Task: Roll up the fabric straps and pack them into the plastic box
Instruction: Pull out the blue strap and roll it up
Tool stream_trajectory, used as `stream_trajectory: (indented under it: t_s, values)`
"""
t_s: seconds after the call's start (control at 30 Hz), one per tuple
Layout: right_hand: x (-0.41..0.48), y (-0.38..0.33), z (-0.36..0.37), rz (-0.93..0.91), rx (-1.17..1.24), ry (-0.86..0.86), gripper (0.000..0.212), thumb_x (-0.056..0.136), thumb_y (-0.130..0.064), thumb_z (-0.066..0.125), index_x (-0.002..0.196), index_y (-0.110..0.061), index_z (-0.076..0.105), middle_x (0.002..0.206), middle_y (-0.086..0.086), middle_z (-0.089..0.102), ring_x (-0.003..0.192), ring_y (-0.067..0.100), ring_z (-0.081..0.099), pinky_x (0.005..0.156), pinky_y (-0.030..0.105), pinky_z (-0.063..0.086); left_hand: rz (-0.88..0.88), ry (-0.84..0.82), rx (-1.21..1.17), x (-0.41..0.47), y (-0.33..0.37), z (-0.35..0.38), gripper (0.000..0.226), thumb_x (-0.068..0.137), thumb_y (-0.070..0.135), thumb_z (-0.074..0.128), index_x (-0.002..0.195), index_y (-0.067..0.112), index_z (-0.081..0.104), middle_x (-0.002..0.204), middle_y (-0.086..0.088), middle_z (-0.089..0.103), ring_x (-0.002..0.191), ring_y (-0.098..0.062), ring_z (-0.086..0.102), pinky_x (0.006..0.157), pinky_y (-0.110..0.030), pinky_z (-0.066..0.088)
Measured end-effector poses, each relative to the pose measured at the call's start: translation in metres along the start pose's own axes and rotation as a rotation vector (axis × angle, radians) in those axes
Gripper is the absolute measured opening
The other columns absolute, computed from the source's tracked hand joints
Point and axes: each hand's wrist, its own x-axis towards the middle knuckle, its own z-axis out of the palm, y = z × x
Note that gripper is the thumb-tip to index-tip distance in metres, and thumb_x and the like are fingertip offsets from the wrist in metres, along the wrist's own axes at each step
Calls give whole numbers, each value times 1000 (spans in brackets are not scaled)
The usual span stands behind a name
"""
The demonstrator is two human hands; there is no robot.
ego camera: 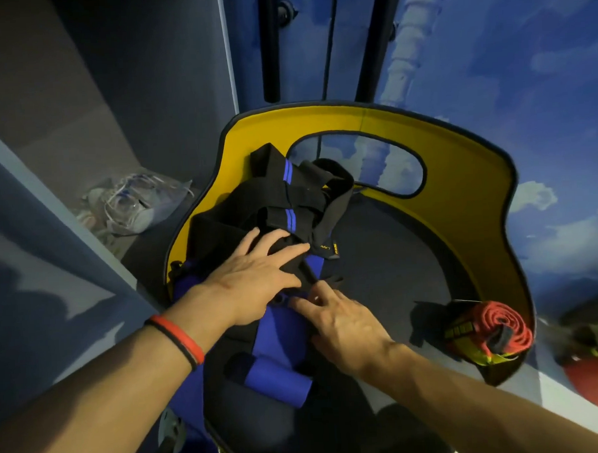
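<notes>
A heap of black fabric straps with blue stripes lies on the left side of a yellow-walled, dark-floored container. My left hand lies flat on the black straps, fingers straight and spread. Just below it, my right hand rests with its fingertips on a blue and black fabric piece at the heap's near end. A rolled red strap with yellow and black webbing sits against the container's right wall, apart from both hands. No plastic box is clearly in view.
Clear plastic bags lie on the grey floor to the left, in a corner of grey panels. A wall painted with blue sky and clouds rises behind and to the right. A red round object sits outside the container at right.
</notes>
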Motion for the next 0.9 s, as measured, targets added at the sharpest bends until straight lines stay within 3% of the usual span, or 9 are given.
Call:
stream_trajectory:
  t_s: [0.13,0.27,0.43,0.57,0.7,0.9]
  values:
    - [5,13,4,-70,-151,111,61,101,-24,55,156,-33,31,128,6,37,110,26,45,89,38,42,-53,-33,5,3,-2,-1,71,87,-4,57,142,42,54,169,11,-16,153,-31,-23,126,-57,-7]
    - [8,24,7,-146,-184,209,47,98,-28,43,144,-29,53,122,5,48,102,25,50,76,37,46,-65,-8,3,1,1,4,70,86,-6,56,138,42,56,169,13,-16,154,-31,-22,126,-57,-4]
    - [5,37,5,-225,-171,128,51,94,-34,25,120,-29,69,128,-3,59,117,23,54,88,43,52,-115,-13,24,-8,-7,7,64,93,13,64,147,43,48,169,13,-17,156,-29,-17,126,-52,-11]
    - [-24,59,0,-119,-112,142,34,91,-23,48,110,-25,77,118,-2,71,110,23,66,88,42,58,-154,-40,21,-11,-12,7,65,93,19,68,149,44,45,168,14,-19,156,-28,-16,126,-51,-11]
    - [-54,70,-6,-1,-125,85,50,93,-31,29,112,-28,75,117,-6,71,106,19,67,91,33,53,-186,-64,15,-7,-12,3,63,94,30,69,150,44,44,168,15,-19,156,-29,-14,126,-53,-9]
    - [-74,74,-3,107,-122,-84,28,103,-24,44,115,-31,69,115,-9,70,100,13,68,88,32,56,-170,-131,-40,-5,-10,-5,59,93,43,69,148,45,46,168,17,-18,156,-28,-13,126,-54,-10]
